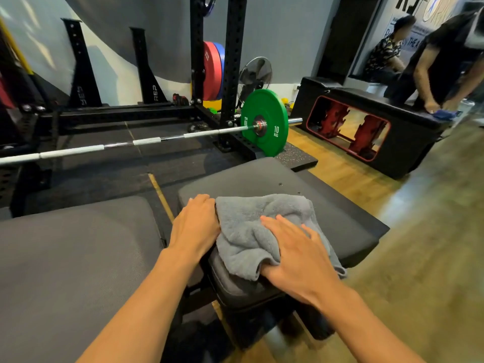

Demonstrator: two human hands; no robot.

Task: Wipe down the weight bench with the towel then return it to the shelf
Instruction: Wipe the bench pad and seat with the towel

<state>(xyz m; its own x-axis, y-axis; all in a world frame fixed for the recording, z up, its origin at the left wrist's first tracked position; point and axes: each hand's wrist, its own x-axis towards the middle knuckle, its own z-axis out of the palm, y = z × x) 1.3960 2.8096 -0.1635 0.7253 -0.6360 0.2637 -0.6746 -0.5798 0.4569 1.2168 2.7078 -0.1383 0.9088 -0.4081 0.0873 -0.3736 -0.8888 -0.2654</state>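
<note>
A crumpled grey towel (251, 226) lies on the dark grey pad of the weight bench (264, 176) in the middle of the view. My right hand (296, 255) lies flat on the towel's near right part, fingers spread, pressing it onto the pad. My left hand (195, 222) rests on the pad's left edge, touching the towel's left side with its fingers curled over the edge. A second grey bench pad (70, 258) sits at the lower left, separated by a gap. No shelf is in view.
A barbell (146, 140) with a green 10 kg plate (264, 123) lies on the black mat behind the bench, beside a black rack (230, 61). A black box bench (366, 127) stands at the right, where another person wipes with a blue cloth (445, 115). Wooden floor runs along the right.
</note>
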